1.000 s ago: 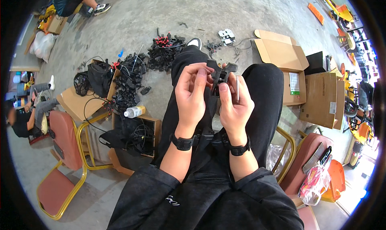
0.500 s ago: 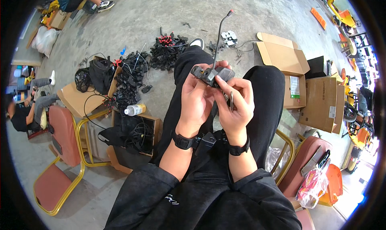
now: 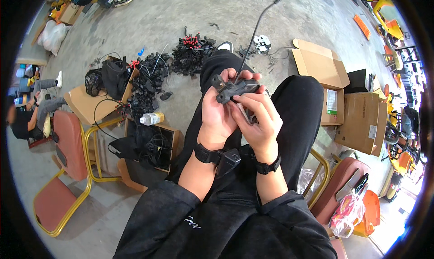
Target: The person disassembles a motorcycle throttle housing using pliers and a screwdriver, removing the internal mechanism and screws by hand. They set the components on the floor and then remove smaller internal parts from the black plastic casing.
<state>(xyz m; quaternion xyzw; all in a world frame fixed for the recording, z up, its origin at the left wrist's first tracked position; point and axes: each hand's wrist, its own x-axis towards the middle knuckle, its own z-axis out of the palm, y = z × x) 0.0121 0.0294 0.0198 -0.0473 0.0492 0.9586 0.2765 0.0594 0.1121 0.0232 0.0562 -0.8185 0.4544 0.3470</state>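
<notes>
Above my lap, both hands hold a small black plastic device (image 3: 246, 85) with rounded openings at its left end. A thin black cable (image 3: 257, 30) with a red tip rises from it and leans to the upper right. My left hand (image 3: 214, 117) cups the device from below and behind, fingertips showing past its far edge. My right hand (image 3: 263, 122) is closed at its near right side, index finger and thumb close against it. Between the right fingers shows a thin greyish piece (image 3: 244, 113), mostly hidden, its kind unclear. Black straps with a small box are on my wrists.
Piles of black parts with red-tipped cables (image 3: 192, 55) lie on the floor ahead and left. A bottle (image 3: 152, 118) stands near an open box of cables. Cardboard boxes (image 3: 357, 121) are at the right, padded chairs (image 3: 72, 146) on both sides. Other people sit at the left.
The device has turned, so its cable now leans further right and its rounded end faces nearer. My right fingers have shifted along it; the view has moved slightly.
</notes>
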